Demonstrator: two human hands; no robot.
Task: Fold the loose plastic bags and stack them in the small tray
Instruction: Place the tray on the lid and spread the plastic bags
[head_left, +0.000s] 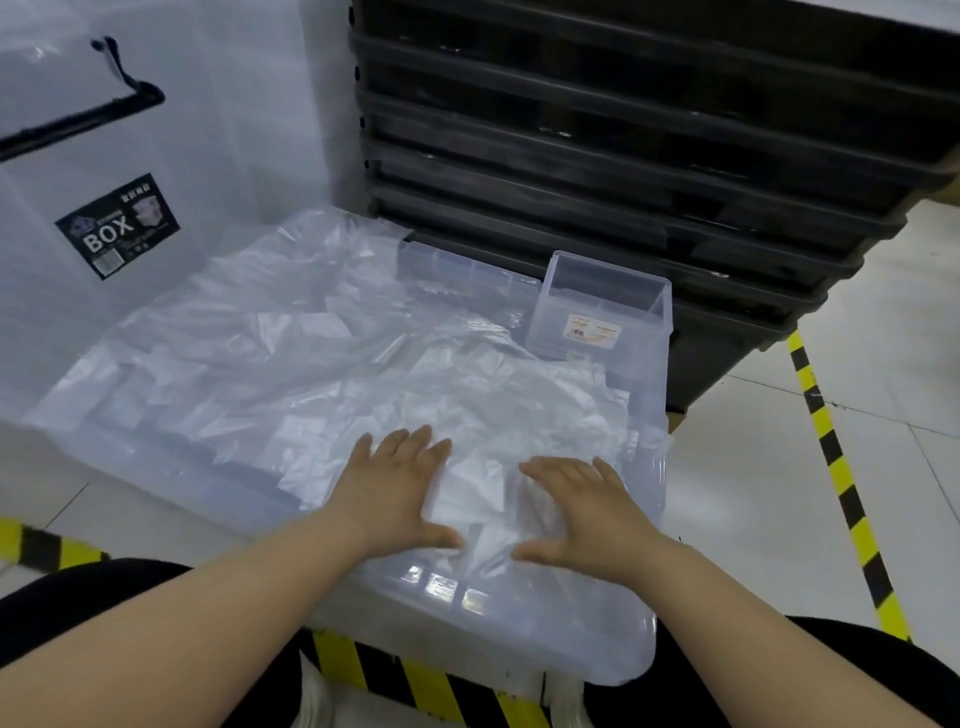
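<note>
Early going, I judge: the small tray (602, 306), beyond the right hand (576, 512), looks empty, though its clear walls make that uncertain. The left hand (400, 486) and the right lie flat, fingers straight, pressing a bag (478, 493) between them. Loose bags (291, 353) sprawl beyond the left hand, their layers indistinguishable.

Plastic bags (332, 364): thin clear film, crinkled, glossy. Small tray (602, 306): clear smooth plastic. Crates (597, 156) at 12 o'clock: matt black plastic.
</note>
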